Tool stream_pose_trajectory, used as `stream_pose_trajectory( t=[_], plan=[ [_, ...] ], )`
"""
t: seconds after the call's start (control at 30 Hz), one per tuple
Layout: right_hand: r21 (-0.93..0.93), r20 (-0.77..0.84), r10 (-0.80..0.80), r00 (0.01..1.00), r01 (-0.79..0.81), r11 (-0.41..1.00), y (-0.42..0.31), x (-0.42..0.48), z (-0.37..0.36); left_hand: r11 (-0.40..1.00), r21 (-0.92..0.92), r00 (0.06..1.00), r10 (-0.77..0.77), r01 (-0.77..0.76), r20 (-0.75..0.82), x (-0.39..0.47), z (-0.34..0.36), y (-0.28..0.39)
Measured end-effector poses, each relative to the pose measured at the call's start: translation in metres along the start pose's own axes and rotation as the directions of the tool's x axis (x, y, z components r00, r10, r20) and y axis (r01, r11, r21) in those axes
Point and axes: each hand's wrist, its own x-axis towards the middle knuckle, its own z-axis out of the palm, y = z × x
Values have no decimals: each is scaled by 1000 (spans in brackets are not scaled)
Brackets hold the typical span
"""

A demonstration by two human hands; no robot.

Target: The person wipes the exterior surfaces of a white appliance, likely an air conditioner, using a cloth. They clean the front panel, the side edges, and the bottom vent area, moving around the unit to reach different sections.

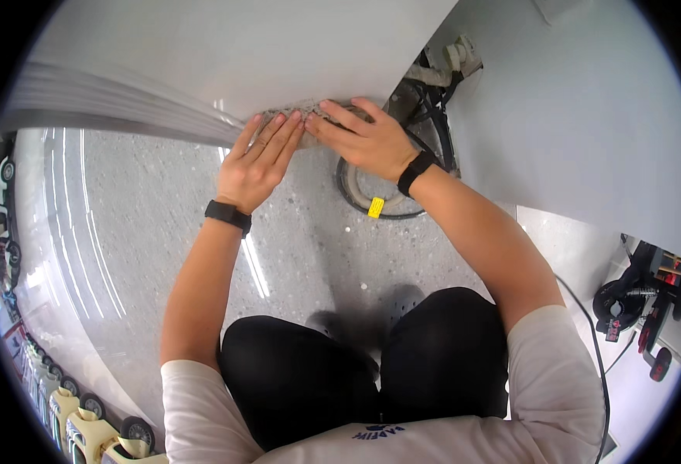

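My left hand (257,159) lies flat, palm down, its fingertips on a grey, dusty-looking ragged edge (310,109) along the bottom of a large white panel (259,52). Beside it my right hand (369,138) rests with fingers spread on the same edge. The two hands nearly touch at the fingertips. What lies under the palms is hidden. Thin translucent sheeting (125,104) stretches leftwards from the panel's foot. Black bands circle both wrists.
A coiled hose (346,188) with a yellow tag (375,207) lies on the speckled floor. Pipes and black cables (433,104) fill the gap before a second white panel (561,116). Small-wheeled vehicles (85,426) line the far left; a black wheeled device (619,301) stands right.
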Motion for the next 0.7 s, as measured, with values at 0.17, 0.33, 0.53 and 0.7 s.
stream_pose_trajectory(
  t=[0.17,0.33,0.53,0.7],
  plan=[
    [114,-113,21,993,-8,993,-8,24,-39,995,-36,987,-99,95,-125,-2,-40,-12],
    [-19,-530,-5,848,-6,1000,35,124,-115,958,239,910,-49,160,-411,44,-144,-83],
    [-60,-701,-66,710,34,998,63,157,-63,964,193,889,-77,182,-452,57,-96,-105],
    [-14,-286,-112,952,113,994,34,81,-28,964,161,924,-145,213,-353,5,-12,-51]
  ],
)
